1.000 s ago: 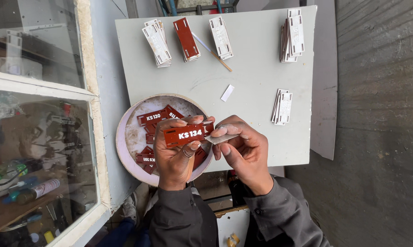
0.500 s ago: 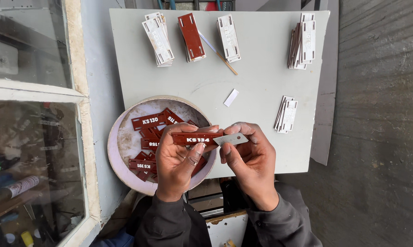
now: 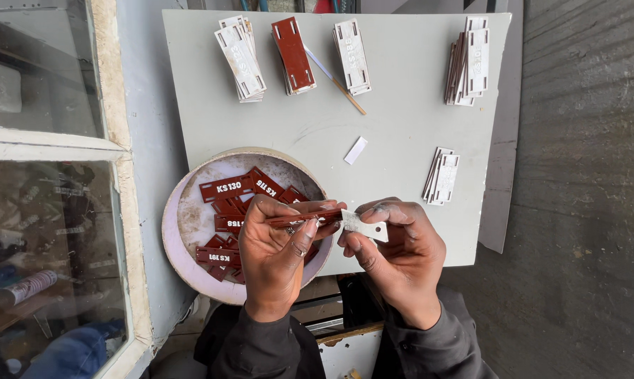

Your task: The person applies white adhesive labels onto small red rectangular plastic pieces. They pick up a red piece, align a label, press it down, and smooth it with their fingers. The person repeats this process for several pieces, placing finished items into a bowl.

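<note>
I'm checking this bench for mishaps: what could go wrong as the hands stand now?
The left hand pinches a red-brown tag edge-on while the right hand grips its pale end; it might slip or snap. The round tray overhangs the board's edge, so a knock could tip it. The loose white strip could get brushed off.

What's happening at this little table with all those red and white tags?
A person holds a dark red tag edge-on in the left hand, while the right hand pinches a pale strip at its end. Below the hands, a round bowl holds more red tags. On the grey board lie several stacks of white tags, one stack topped with red, a thin stick and a loose white slip.
</note>
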